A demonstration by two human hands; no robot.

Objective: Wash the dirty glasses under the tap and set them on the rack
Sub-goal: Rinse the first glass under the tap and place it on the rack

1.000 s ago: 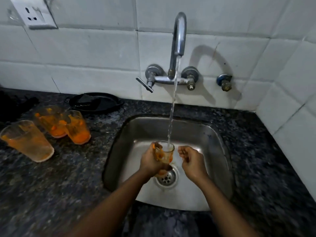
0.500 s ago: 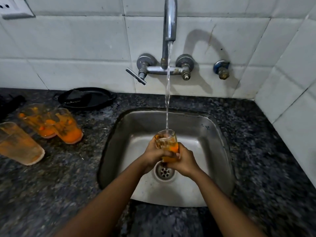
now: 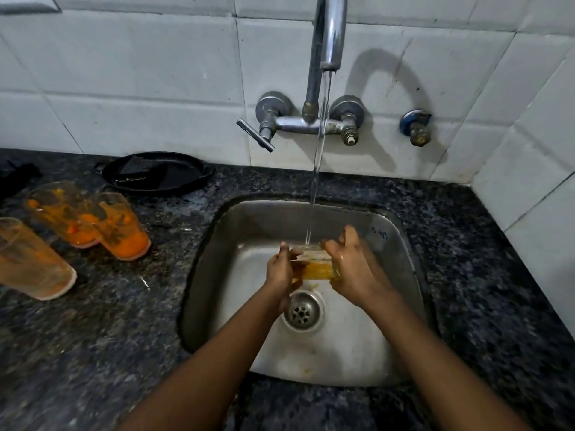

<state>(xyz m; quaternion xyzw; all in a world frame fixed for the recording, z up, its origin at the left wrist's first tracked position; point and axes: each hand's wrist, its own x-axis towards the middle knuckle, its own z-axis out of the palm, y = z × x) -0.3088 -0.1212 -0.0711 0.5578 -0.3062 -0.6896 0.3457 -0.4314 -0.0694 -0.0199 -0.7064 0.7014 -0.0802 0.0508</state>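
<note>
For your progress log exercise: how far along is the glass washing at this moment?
Done: nothing visibly; no rack or clean glass is in view. In hand: one glass, orange residue still inside, held by the left hand and right hand under the tap stream over the sink. Left: three dirty glasses on the counter.

— What's your bench [image 3: 130, 331] like?
— Dark speckled stone, with a steel sink [image 3: 404, 275] set into it.
— And what do you have lying on it?
— To your left, three glasses: two orange-smeared ones [image 3: 59, 213] [image 3: 123, 228] touching each other, a paler one [image 3: 29, 259] nearer the edge. Behind them, by the wall, a black pan [image 3: 155, 172].
</note>
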